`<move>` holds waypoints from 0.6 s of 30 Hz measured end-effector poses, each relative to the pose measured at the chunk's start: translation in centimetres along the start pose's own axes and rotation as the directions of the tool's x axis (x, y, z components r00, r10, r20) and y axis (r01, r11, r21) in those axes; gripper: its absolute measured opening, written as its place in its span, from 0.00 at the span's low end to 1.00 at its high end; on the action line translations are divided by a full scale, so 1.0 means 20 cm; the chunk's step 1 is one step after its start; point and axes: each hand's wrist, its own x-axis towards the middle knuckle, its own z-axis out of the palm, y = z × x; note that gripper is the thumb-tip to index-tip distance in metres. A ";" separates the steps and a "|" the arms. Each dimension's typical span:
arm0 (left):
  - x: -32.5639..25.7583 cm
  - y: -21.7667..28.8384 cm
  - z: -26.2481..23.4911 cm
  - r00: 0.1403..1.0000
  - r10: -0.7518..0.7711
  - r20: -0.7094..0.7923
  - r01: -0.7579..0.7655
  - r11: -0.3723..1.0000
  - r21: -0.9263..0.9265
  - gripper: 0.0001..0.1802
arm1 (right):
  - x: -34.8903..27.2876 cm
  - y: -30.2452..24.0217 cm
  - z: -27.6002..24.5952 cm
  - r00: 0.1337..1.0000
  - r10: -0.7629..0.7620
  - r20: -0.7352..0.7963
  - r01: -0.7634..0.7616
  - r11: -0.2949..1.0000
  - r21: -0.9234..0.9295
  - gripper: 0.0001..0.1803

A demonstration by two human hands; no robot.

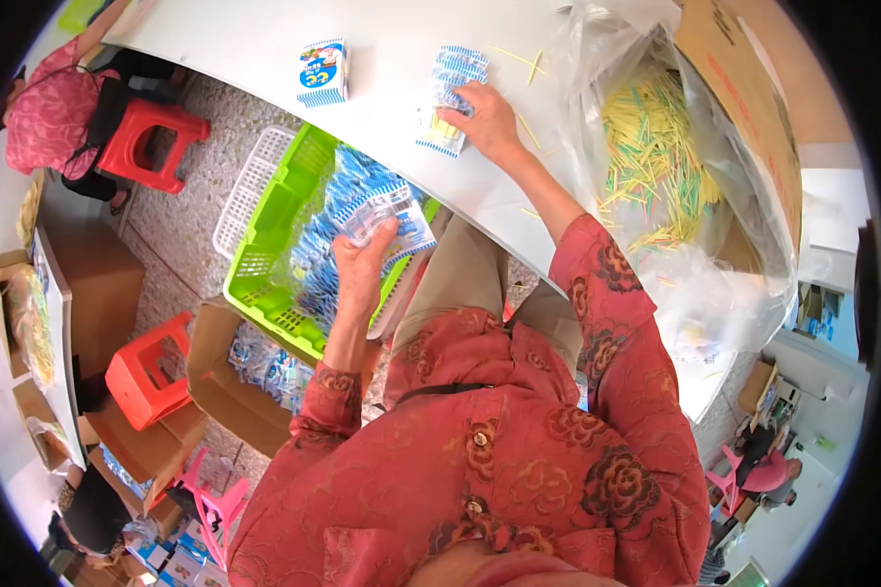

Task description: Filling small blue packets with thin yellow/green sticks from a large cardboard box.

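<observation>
My left hand (360, 269) is closed on a clear plastic packet (392, 217) with blue-striped edges, thumb on top, and holds it above a green crate (250, 269). Inside the crate lie many similar blue-and-white packets (315, 259). On the white table (392, 112) my right hand (485, 119) pinches at a blue-and-white packet (442, 135) in which yellow pieces show. Its fingertips lie where this packet meets other striped packets (460, 67) just beyond. How firmly they grip is partly hidden by the hand.
A small printed box (323, 71) stands on the table. Loose yellow sticks (535, 67) lie near my right hand. At right, a plastic-lined carton (744, 88) holds many yellow and green sticks (656, 147). Left are red stools (152, 142), an open carton (215, 362) and a seated person (54, 127).
</observation>
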 end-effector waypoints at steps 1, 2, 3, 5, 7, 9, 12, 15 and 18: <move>0.01 0.01 0.01 1.000 -0.010 0.020 0.010 1.000 -0.008 0.10 | 0.02 0.02 0.00 1.000 -0.001 0.009 0.001 1.000 0.002 0.22; 0.02 0.01 0.03 1.000 -0.014 0.013 0.014 1.000 -0.010 0.10 | 0.04 0.04 0.00 1.000 -0.018 -0.008 0.018 1.000 -0.011 0.21; 0.03 0.02 0.05 0.999 -0.009 0.038 0.010 1.000 -0.021 0.11 | 0.06 0.06 0.00 0.999 -0.032 -0.025 0.031 0.999 -0.025 0.21; 0.05 0.03 0.09 0.997 -0.006 0.080 0.008 1.000 -0.021 0.11 | 0.07 0.09 -0.02 0.998 -0.056 -0.026 0.054 0.996 -0.064 0.20; 0.07 0.03 0.12 0.996 -0.005 0.085 0.008 1.000 -0.028 0.11 | 0.09 0.05 -0.05 0.968 -0.180 -0.176 0.156 0.978 -0.141 0.21; 0.09 0.03 0.15 0.996 0.000 0.092 0.003 0.999 -0.040 0.11 | 0.06 -0.02 -0.10 0.970 -0.143 -0.197 0.131 0.989 -0.070 0.20; 0.09 0.03 0.17 0.994 0.022 0.103 -0.017 0.998 -0.053 0.11 | -0.09 -0.25 -0.27 0.996 0.077 -0.040 -0.061 0.951 0.303 0.17; 0.09 0.00 0.23 0.990 -0.008 0.140 0.016 0.998 -0.060 0.10 | -0.24 -0.35 -0.41 0.956 0.158 0.247 -0.261 0.844 0.468 0.12; 0.05 0.01 0.29 0.980 -0.012 0.199 0.021 0.999 -0.045 0.10 | -0.32 -0.39 -0.49 0.944 0.086 0.319 -0.217 0.890 0.402 0.07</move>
